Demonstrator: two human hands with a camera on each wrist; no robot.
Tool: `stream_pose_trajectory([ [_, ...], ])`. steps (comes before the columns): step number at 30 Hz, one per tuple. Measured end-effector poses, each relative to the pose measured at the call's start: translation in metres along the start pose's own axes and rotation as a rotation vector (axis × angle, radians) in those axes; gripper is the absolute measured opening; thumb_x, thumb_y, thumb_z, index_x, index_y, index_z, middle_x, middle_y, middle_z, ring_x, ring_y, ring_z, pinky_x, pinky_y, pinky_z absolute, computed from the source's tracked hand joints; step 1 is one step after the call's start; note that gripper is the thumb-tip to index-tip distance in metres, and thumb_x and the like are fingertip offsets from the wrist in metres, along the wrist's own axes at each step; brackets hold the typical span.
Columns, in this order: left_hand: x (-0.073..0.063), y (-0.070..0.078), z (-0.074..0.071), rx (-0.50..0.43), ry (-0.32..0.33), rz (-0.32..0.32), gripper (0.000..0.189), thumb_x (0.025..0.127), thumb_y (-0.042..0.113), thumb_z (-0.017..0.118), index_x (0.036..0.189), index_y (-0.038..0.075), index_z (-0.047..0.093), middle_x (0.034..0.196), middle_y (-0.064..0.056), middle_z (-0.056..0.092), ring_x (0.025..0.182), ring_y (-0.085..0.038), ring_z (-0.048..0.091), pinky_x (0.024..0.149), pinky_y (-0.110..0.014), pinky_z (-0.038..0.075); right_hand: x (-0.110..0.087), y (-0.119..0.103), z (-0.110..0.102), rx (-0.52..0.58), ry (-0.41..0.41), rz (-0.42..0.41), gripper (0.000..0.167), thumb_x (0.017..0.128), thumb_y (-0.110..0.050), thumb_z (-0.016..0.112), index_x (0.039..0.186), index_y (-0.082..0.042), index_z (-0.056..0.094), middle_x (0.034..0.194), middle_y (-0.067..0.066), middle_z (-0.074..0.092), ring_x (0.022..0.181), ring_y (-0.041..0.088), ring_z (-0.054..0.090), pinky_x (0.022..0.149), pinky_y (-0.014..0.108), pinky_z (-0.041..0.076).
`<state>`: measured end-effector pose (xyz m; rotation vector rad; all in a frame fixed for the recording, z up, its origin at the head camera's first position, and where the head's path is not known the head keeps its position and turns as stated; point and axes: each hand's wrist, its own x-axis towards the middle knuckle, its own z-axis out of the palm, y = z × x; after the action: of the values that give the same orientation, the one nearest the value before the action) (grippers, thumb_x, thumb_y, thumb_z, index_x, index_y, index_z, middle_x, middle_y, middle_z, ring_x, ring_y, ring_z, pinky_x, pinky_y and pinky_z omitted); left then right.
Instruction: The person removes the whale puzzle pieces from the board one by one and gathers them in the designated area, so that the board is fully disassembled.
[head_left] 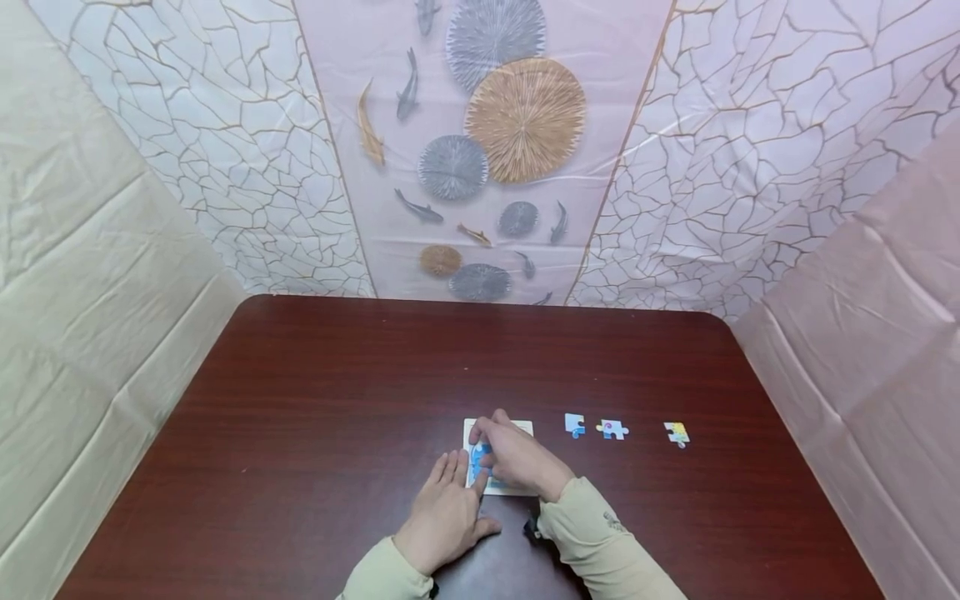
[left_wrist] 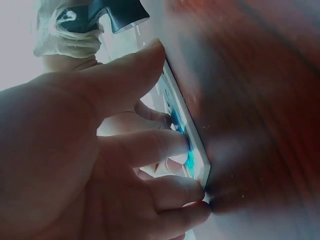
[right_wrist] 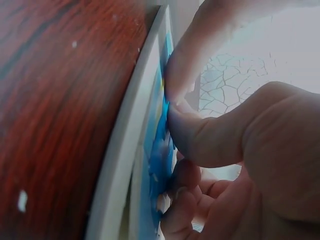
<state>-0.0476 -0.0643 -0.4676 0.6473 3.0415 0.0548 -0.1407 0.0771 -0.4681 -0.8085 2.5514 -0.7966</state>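
Observation:
A small jigsaw puzzle in a pale frame [head_left: 512,490] lies on the table, a blue picture showing inside it. My left hand [head_left: 442,512] lies at the frame's left side, fingers extended, with the index fingertip on the puzzle. In the left wrist view its fingertips [left_wrist: 197,192] are right at the frame's edge. My right hand [head_left: 521,458] arches over the puzzle from the right, thumb and curled fingers gripping a blue puzzle piece [right_wrist: 159,162] on its surface. The right thumb [right_wrist: 192,132] is beside the left index finger [right_wrist: 182,72]. The hands hide much of the picture.
Right of the frame lie three loose jigsaw pieces: a blue and white one [head_left: 574,424], one with a pink swirl [head_left: 612,429] and a yellow one [head_left: 677,433] farther off. The dark red wooden table [head_left: 337,375] meets patterned cloth [head_left: 480,208] at its back edge.

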Motion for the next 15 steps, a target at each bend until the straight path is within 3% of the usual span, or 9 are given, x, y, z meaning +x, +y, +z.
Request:
stream_pose_trajectory([
  [7,0.001,0.0002,-0.0027,0.027,-0.004,0.008,0.067,0.084,0.062,0.059,0.132,0.015,0.062,0.135,-0.022,0.054,0.13,-0.031,0.048,0.111,-0.046,0.027,0.0004,0.0013,-0.0001,0.006,-0.016,0.004,0.027,0.088,0.005,0.062,0.106,-0.014,0.057,0.103,0.006,0.046,0.078,0.015,0.053,0.06,0.025,0.045],
  [15,0.0007,-0.0056,-0.0011,0.04,0.05,0.024,0.059,0.086,0.058,0.06,0.129,0.018,0.064,0.134,-0.017,0.056,0.128,-0.028,0.049,0.11,-0.046,0.029,0.0035,0.0056,0.0028,-0.065,0.02,-0.059,0.015,0.091,-0.012,0.065,0.105,-0.014,0.058,0.098,0.005,0.049,0.074,0.011,0.052,0.068,0.029,0.046],
])
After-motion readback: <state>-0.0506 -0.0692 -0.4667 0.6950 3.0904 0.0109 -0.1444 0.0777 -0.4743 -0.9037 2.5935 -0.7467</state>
